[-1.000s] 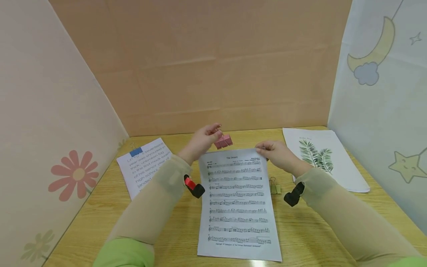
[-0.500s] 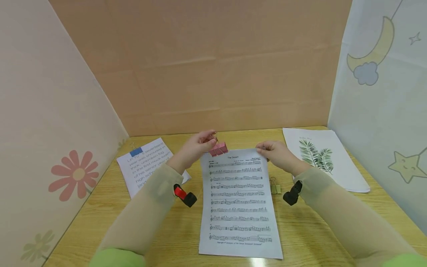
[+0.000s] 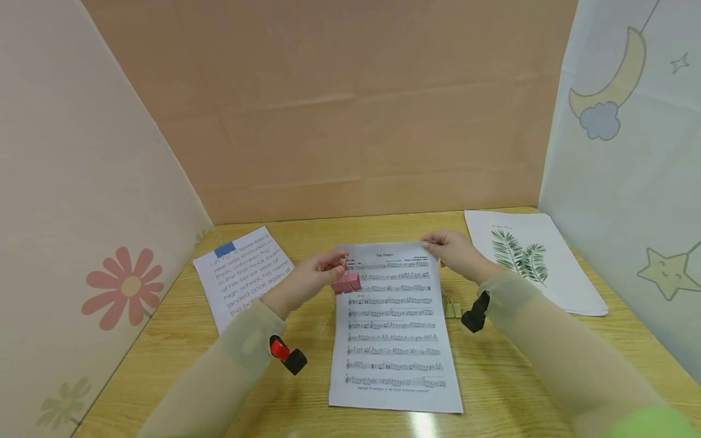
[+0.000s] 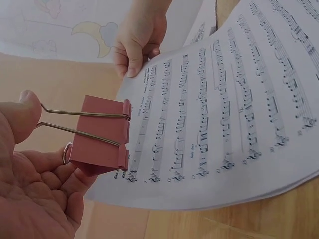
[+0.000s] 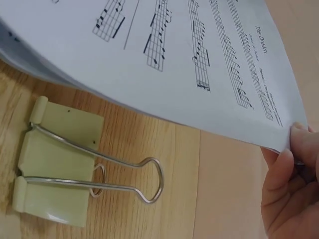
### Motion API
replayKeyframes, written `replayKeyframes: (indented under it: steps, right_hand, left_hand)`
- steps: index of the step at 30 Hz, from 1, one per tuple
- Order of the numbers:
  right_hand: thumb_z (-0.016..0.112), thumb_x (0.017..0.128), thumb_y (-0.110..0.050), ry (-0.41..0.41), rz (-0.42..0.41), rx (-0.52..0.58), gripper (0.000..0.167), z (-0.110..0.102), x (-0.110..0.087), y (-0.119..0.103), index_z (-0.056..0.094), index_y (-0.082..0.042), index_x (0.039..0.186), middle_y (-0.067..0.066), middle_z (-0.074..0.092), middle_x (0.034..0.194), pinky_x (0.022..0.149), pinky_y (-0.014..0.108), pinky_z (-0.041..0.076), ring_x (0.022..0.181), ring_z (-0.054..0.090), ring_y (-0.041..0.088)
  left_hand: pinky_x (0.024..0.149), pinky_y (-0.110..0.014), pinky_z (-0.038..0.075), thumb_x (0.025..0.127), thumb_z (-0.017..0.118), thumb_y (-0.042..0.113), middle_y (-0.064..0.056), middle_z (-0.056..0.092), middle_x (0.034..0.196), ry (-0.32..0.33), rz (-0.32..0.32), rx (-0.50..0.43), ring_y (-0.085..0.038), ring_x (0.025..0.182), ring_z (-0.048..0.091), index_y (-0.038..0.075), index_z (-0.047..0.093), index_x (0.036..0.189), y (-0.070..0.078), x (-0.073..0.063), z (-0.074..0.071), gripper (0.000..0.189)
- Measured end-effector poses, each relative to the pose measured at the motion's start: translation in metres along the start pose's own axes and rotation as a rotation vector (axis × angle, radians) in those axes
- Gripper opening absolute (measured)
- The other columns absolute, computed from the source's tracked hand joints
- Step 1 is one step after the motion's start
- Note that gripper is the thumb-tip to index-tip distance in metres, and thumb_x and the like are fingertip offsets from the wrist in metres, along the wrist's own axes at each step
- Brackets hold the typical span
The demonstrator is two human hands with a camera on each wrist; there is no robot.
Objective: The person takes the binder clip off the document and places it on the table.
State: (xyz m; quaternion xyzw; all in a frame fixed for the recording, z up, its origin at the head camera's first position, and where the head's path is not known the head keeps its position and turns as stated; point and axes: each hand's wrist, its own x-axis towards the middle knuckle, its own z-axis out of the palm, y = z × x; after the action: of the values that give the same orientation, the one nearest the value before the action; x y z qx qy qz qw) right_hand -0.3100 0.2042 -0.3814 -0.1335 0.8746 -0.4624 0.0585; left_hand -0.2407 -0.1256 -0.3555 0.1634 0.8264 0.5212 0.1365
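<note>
the left hand (image 3: 308,278) pinches a pink clip (image 3: 348,284) by its wires, near the top left corner of the music paper (image 3: 391,340). the right hand (image 3: 457,254) pinches the top right corner, over the bench (image 3: 301,401).

Left hand (image 3: 308,278) pinching; right hand (image 3: 459,254) pinching; forearms (image 3: 213,371) extended, angled inward

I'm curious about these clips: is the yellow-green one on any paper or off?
Off: the right wrist view shows the yellow-green clip on the wooden table, with nothing visible in its mouth.
</note>
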Motion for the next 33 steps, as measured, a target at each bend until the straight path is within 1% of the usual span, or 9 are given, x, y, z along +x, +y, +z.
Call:
replayKeyframes:
  steps: [5,9,13,16,18,20,24,30,33]
  right_hand:
    - [0.05,0.102,-0.024,-0.008,-0.003,0.01,0.035,0.0,0.003,0.001,0.057,-0.003,0.13,0.015,0.064,0.114,0.075,0.049,0.047,0.088,0.054,0.026]
    - [0.049,0.102,-0.024,-0.012,0.012,0.014,0.034,0.0,0.005,0.0,0.057,-0.004,0.129,0.014,0.064,0.113,0.077,0.05,0.047,0.088,0.055,0.026]
    - [0.049,0.102,-0.025,-0.012,0.028,0.019,0.034,-0.001,0.009,0.0,0.057,-0.005,0.129,0.014,0.064,0.114,0.08,0.051,0.046,0.089,0.055,0.026]
    - [0.048,0.102,-0.024,-0.012,0.03,0.021,0.033,-0.001,0.011,0.002,0.057,-0.005,0.128,0.014,0.064,0.114,0.079,0.051,0.046,0.088,0.054,0.027]
    - [0.048,0.102,-0.024,-0.008,0.029,0.019,0.034,-0.001,0.013,0.004,0.057,-0.005,0.128,0.014,0.063,0.114,0.078,0.051,0.046,0.088,0.054,0.027]
    - [0.049,0.102,-0.024,-0.007,0.023,0.014,0.034,-0.001,0.015,0.006,0.057,-0.004,0.129,0.014,0.063,0.114,0.078,0.05,0.046,0.088,0.054,0.027]
    - [0.049,0.102,-0.024,-0.003,0.013,0.008,0.035,-0.001,0.017,0.008,0.057,-0.004,0.129,0.015,0.063,0.115,0.078,0.051,0.046,0.089,0.055,0.026]
    - [0.049,0.102,-0.022,-0.002,0.002,0.01,0.033,-0.001,0.017,0.008,0.058,-0.003,0.128,0.015,0.064,0.114,0.077,0.05,0.047,0.087,0.055,0.027]
    - [0.048,0.102,-0.021,-0.003,0.005,0.003,0.033,-0.001,0.017,0.007,0.058,-0.003,0.128,0.015,0.064,0.113,0.075,0.046,0.047,0.087,0.055,0.027]
  left_hand:
    - [0.106,-0.053,0.033,0.098,0.056,0.024,-0.011,0.048,0.14,0.018,-0.039,-0.008,-0.028,0.126,0.046,0.011,0.043,0.145,-0.018,-0.005,0.0,0.051]
    - [0.103,-0.052,0.036,0.098,0.055,0.024,-0.011,0.053,0.134,0.044,-0.06,0.037,-0.029,0.121,0.049,0.01,0.045,0.143,-0.031,-0.009,-0.002,0.048]
    - [0.103,-0.052,0.036,0.098,0.055,0.022,-0.011,0.055,0.132,0.071,-0.086,0.066,-0.029,0.121,0.049,0.007,0.047,0.141,-0.044,-0.012,-0.004,0.047]
    - [0.104,-0.052,0.035,0.097,0.056,0.026,-0.01,0.054,0.135,0.08,-0.117,0.09,-0.029,0.124,0.048,0.008,0.047,0.142,-0.051,-0.016,-0.005,0.049]
    - [0.105,-0.052,0.033,0.097,0.057,0.03,-0.009,0.053,0.137,0.086,-0.15,0.098,-0.029,0.127,0.046,0.009,0.048,0.142,-0.057,-0.019,-0.006,0.05]
    - [0.106,-0.053,0.031,0.096,0.058,0.034,-0.007,0.051,0.138,0.091,-0.185,0.086,-0.029,0.129,0.044,0.012,0.048,0.142,-0.061,-0.021,-0.006,0.052]
    - [0.107,-0.055,0.029,0.097,0.056,0.033,-0.01,0.05,0.139,0.099,-0.227,0.086,-0.031,0.132,0.041,0.011,0.047,0.142,-0.069,-0.022,-0.004,0.052]
    - [0.106,-0.054,0.031,0.098,0.053,0.03,-0.013,0.051,0.138,0.085,-0.248,0.179,-0.034,0.131,0.042,0.007,0.049,0.14,-0.077,-0.021,-0.003,0.048]
    - [0.107,-0.053,0.03,0.098,0.053,0.031,-0.013,0.051,0.139,0.074,-0.267,0.191,-0.034,0.131,0.042,0.006,0.05,0.139,-0.079,-0.02,-0.003,0.048]
